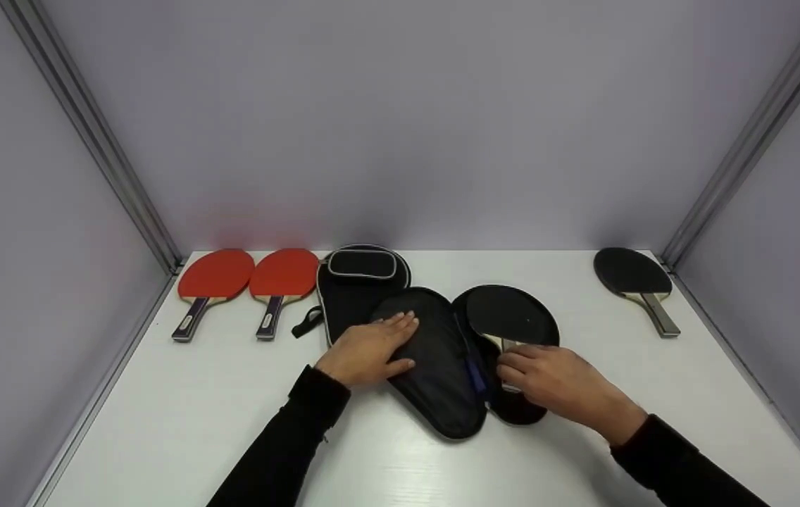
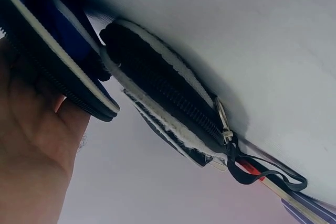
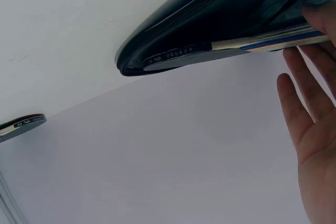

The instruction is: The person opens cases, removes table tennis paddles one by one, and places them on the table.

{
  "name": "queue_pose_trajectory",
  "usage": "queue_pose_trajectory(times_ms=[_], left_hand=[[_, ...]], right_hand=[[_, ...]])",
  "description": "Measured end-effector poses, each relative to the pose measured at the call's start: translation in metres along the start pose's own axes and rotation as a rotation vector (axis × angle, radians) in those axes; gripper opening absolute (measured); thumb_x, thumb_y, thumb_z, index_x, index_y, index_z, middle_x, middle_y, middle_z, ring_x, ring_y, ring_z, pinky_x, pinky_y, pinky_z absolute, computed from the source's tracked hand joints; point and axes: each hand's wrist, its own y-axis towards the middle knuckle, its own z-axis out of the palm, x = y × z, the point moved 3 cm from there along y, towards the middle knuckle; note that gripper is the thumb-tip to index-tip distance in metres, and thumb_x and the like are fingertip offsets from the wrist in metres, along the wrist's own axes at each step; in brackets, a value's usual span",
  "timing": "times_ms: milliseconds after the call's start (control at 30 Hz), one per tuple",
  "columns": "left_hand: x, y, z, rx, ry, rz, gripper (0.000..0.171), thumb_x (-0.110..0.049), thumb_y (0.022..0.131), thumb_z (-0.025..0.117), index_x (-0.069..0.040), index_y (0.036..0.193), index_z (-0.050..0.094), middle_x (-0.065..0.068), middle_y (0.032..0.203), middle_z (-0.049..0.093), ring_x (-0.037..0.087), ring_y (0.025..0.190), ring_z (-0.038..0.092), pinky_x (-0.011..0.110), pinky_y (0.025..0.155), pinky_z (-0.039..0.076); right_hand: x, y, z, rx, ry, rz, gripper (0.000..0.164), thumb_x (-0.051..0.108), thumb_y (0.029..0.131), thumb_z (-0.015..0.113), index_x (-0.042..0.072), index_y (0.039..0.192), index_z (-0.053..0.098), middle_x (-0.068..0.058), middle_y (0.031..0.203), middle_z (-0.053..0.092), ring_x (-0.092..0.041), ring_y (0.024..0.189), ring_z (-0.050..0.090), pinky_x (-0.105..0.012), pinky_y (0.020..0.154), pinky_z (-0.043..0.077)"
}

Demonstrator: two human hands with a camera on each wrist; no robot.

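A black paddle case (image 1: 435, 373) lies unzipped and spread in two halves at the middle of the table. My left hand (image 1: 368, 352) rests on its left half with the fingers stretched out. In the right half lies a table tennis paddle (image 1: 510, 315), black face up. My right hand (image 1: 565, 380) pinches the handle of this paddle, covering part of it. From the right wrist view, thumb and fingers meet at the striped handle edge (image 3: 278, 41), and the blade sits inside the case rim. In the left wrist view, the left hand (image 2: 39, 140) touches the case half from outside.
A second black case (image 1: 347, 296) with white piping lies behind, partly under the open one; its strap (image 1: 308, 322) sticks out left. Two red paddles (image 1: 215, 274) (image 1: 284, 273) lie at the left, a black paddle (image 1: 631, 271) at the far right. Walls enclose the white table (image 1: 231, 415).
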Motion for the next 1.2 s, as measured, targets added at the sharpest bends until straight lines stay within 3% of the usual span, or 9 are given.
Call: queue_pose_trajectory(times_ms=[167,233,333,467,633,833,967,1200], left_hand=[[0.000,-0.001,0.000,-0.002,-0.002,0.001,0.076,-0.047,0.119,0.067,-0.007,0.180,0.046,0.011,0.189,0.046,0.027,0.175,0.048,0.046,0.143,0.046],[0.000,-0.001,0.000,-0.002,-0.006,0.000,0.076,-0.047,0.119,0.067,-0.007,0.180,0.046,0.011,0.189,0.046,0.027,0.175,0.048,0.046,0.143,0.046],[0.000,-0.001,0.000,-0.001,-0.009,-0.003,0.076,-0.048,0.119,0.067,-0.008,0.180,0.046,0.010,0.189,0.046,0.027,0.176,0.047,0.046,0.144,0.045],[-0.001,-0.001,-0.001,0.001,-0.010,-0.008,0.076,-0.048,0.119,0.067,-0.008,0.180,0.046,0.010,0.189,0.046,0.027,0.176,0.047,0.047,0.144,0.045],[0.000,0.000,0.000,0.003,-0.011,-0.011,0.076,-0.048,0.119,0.067,-0.009,0.181,0.046,0.010,0.189,0.046,0.027,0.176,0.047,0.047,0.144,0.045],[0.000,0.001,0.000,0.004,0.016,-0.005,0.076,-0.050,0.120,0.066,-0.008,0.180,0.046,0.010,0.189,0.046,0.028,0.175,0.048,0.047,0.143,0.047],[0.000,0.001,0.000,0.004,0.024,0.002,0.076,-0.049,0.119,0.066,-0.007,0.180,0.047,0.011,0.189,0.046,0.028,0.175,0.049,0.046,0.142,0.047],[0.000,0.001,0.000,0.011,0.014,0.003,0.077,-0.049,0.120,0.066,-0.007,0.180,0.046,0.011,0.189,0.045,0.028,0.175,0.048,0.047,0.142,0.047]], right_hand=[[0.000,0.003,-0.005,-0.015,-0.039,0.049,0.017,0.006,0.097,0.082,0.010,0.112,0.077,-0.003,0.118,0.083,-0.022,0.114,0.083,-0.030,0.083,0.073],[-0.001,0.005,-0.007,-0.011,-0.048,0.079,0.021,0.002,0.096,0.085,0.007,0.114,0.076,-0.006,0.120,0.082,-0.024,0.117,0.083,-0.031,0.079,0.073],[-0.003,0.005,-0.011,-0.005,-0.043,0.132,0.039,-0.007,0.087,0.095,0.004,0.118,0.075,-0.009,0.123,0.080,-0.027,0.119,0.082,-0.033,0.075,0.073],[-0.008,0.005,-0.018,-0.020,-0.044,0.201,0.048,-0.016,0.080,0.095,0.001,0.120,0.074,-0.014,0.125,0.080,-0.031,0.118,0.082,-0.037,0.074,0.074],[-0.018,0.004,-0.026,-0.074,-0.050,0.264,0.049,-0.023,0.080,0.089,-0.003,0.122,0.075,-0.019,0.128,0.081,-0.035,0.113,0.084,-0.042,0.077,0.075],[-0.028,0.002,-0.036,-0.095,-0.057,0.361,0.059,-0.025,0.081,0.087,-0.008,0.136,0.077,-0.025,0.132,0.082,-0.042,0.103,0.086,-0.048,0.075,0.075],[-0.036,-0.002,-0.043,-0.098,-0.023,0.426,0.054,-0.023,0.086,0.084,-0.006,0.136,0.076,-0.026,0.130,0.082,-0.044,0.103,0.086,-0.050,0.077,0.075],[-0.052,-0.009,-0.053,-0.168,0.017,0.479,0.031,-0.004,0.097,0.086,-0.003,0.127,0.075,-0.024,0.123,0.084,-0.045,0.103,0.086,-0.051,0.078,0.075]])
